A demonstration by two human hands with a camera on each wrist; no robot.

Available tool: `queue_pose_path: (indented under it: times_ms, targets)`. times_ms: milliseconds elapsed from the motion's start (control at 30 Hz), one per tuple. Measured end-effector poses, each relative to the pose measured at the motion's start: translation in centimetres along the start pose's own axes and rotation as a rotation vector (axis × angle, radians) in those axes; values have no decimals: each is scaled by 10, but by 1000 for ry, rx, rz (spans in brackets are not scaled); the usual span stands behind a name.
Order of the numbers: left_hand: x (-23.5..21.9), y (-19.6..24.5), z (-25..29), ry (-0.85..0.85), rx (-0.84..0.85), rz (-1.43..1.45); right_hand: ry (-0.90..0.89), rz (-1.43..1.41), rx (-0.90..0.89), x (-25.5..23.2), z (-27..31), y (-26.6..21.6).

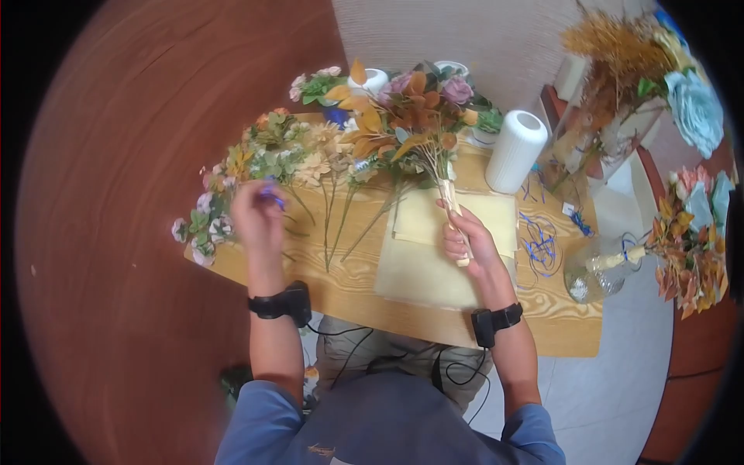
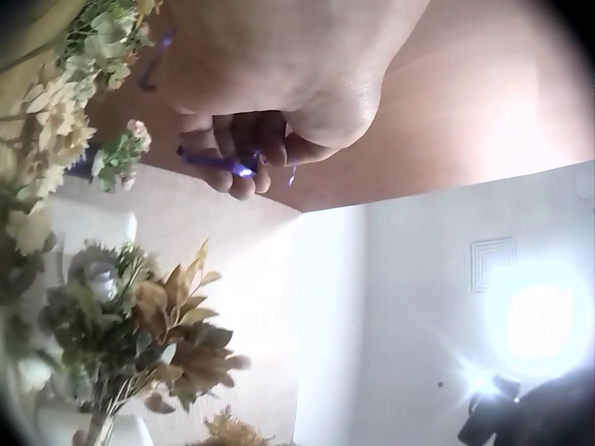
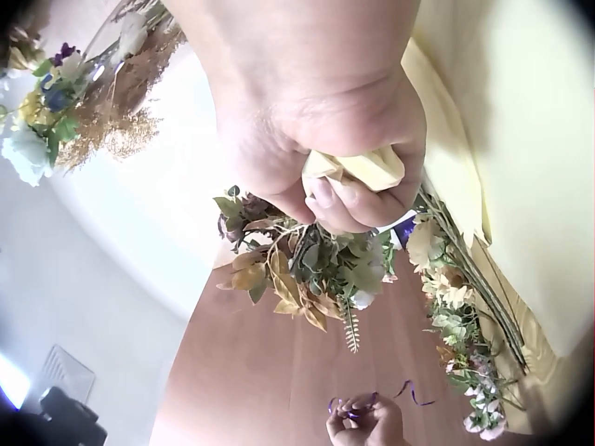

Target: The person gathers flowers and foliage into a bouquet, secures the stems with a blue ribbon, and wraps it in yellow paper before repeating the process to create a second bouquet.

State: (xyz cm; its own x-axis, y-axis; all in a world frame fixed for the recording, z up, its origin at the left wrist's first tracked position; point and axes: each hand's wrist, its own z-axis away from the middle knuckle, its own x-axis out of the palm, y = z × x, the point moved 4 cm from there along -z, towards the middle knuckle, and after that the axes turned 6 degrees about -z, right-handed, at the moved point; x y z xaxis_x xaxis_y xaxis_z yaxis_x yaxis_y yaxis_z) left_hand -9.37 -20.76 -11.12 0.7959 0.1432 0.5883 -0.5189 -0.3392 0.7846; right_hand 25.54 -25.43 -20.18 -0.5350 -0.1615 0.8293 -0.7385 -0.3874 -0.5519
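Note:
My right hand (image 1: pixel 473 240) grips a bouquet (image 1: pixel 418 116) of artificial flowers with brown and orange leaves and mauve roses. Its fingers curl round the stems, which are wrapped in cream paper (image 3: pixel 367 169). The bouquet stands upright over the table, flower heads away from me. Raised at the table's left side, my left hand (image 1: pixel 258 221) pinches a shiny blue-purple ribbon (image 2: pixel 218 163) between curled fingers. A curly end of that ribbon trails free in the right wrist view. The two hands are well apart, with loose flower stems (image 1: pixel 329 217) lying between them.
Pale yellow sheets (image 1: pixel 434 287) lie under the right hand. A ribbed white vase (image 1: pixel 517 151), tangled blue ribbon (image 1: pixel 542 246) and a glass jar (image 1: pixel 593 271) stand or lie to the right. A second wrapped bouquet (image 1: pixel 682 260) projects from the right edge.

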Motion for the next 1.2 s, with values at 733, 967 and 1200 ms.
queue_pose_path:
  times_ms: [733,967,1200]
  targets:
    - [105,-152,81,-695,-385,-350,-11,291,-2,58,13,15]
    - [109,-141,97,-807,-518,-197,17,390,-15,57,17,18]
    - [122,-133,95,-573,-536,-78,43,582,-73,72,13,29]
